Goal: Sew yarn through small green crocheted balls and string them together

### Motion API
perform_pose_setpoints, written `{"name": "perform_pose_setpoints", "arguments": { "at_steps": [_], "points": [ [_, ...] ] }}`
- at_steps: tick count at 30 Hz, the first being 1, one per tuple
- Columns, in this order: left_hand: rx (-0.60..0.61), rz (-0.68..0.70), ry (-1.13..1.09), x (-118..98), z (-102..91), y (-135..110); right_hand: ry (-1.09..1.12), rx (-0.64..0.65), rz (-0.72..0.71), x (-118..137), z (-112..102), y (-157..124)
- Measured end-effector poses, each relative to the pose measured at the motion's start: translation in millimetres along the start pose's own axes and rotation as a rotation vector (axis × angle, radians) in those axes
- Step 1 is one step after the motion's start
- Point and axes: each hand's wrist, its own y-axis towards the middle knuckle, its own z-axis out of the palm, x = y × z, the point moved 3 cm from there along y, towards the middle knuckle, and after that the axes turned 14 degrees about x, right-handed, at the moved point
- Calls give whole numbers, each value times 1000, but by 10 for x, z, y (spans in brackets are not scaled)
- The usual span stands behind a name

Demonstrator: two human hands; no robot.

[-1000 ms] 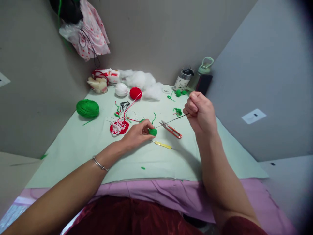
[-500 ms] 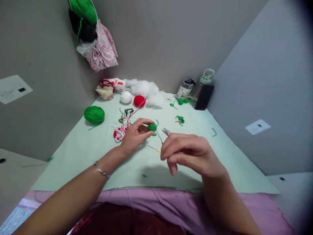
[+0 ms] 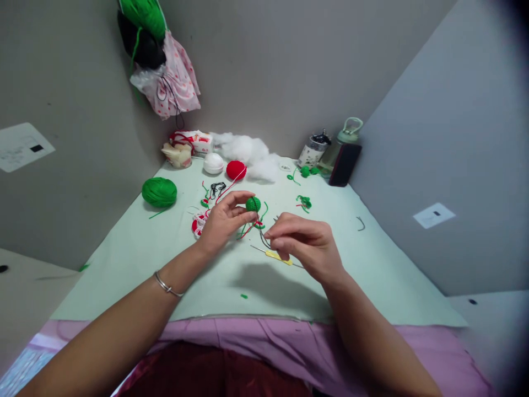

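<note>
My left hand [image 3: 225, 220] pinches a small green crocheted ball [image 3: 253, 204] between thumb and fingertips, lifted a little above the pale green mat [image 3: 173, 259]. My right hand [image 3: 303, 242] sits just to its right with fingers pinched on a dark thread or needle [image 3: 262, 237] that runs up to the ball. A yellow-handled crochet hook [image 3: 278, 257] lies on the mat under my right hand. Green and red yarn tails hang below the ball.
A green yarn ball [image 3: 159, 192] lies at the left, red [image 3: 236, 170] and white [image 3: 214, 164] balls and white stuffing [image 3: 248, 150] at the back. Two bottles [image 3: 328, 149] and a dark phone [image 3: 345, 164] stand back right. Grey walls close in on three sides.
My right hand came down from the upper right to just beside the ball, drawing the thread in. My left hand lifted the green ball off the mat. The scissors are now hidden behind my right hand.
</note>
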Motion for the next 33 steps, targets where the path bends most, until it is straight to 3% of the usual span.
{"name": "perform_pose_setpoints", "arguments": {
  "at_steps": [4, 8, 13, 19, 33],
  "points": [
    [0, 12, 28, 17, -19, -2, 16, -129, 82, -72, -6, 34],
    [4, -9, -50, 39, -12, 6, -102, -247, 164, -158, -45, 51],
    [4, -9, -94, 15, 7, 11, -283, -203, 264, -258, -51, 51],
    [-4, -21, -97, -1, 20, 5, -327, -188, 306, -286, -37, 51],
    [50, -40, -223, 46, 74, -14, -405, -190, 151, -285, -33, 66]
  ]
}}
